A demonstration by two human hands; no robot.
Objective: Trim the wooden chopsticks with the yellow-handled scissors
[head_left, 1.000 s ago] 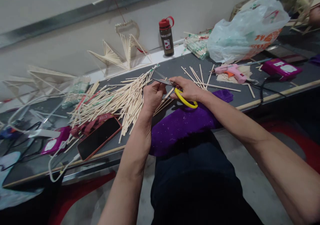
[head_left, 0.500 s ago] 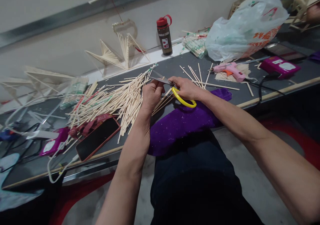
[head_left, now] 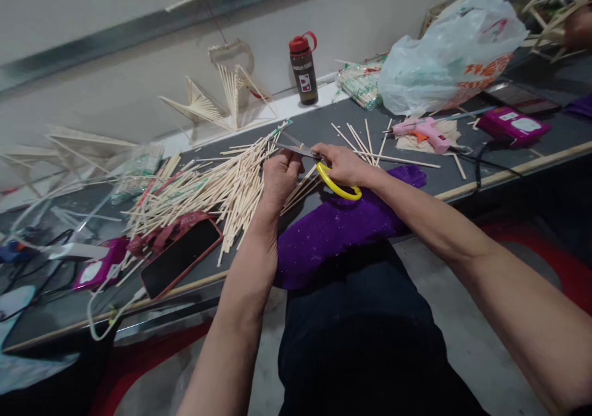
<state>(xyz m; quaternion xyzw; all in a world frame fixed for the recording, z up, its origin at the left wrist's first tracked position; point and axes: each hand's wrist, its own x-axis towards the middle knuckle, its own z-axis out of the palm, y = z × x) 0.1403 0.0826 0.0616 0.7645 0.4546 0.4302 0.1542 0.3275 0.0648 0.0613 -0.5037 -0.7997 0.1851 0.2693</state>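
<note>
Jutting from right hand (head_left: 343,164): scissors (head_left: 330,183).

Dim in here. Past the grip: pale wall (head_left: 115,9), metal rail (head_left: 92,45). Under it: dark-grey worktable (head_left: 319,119); lower, grey floor (head_left: 467,323).

Glue gun (head_left: 433,134) and sticks (head_left: 245,179) suggest a craft workshop.

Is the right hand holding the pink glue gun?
No: the right hand holds yellow-handled scissors, and the pink glue gun lies apart from it.
</note>
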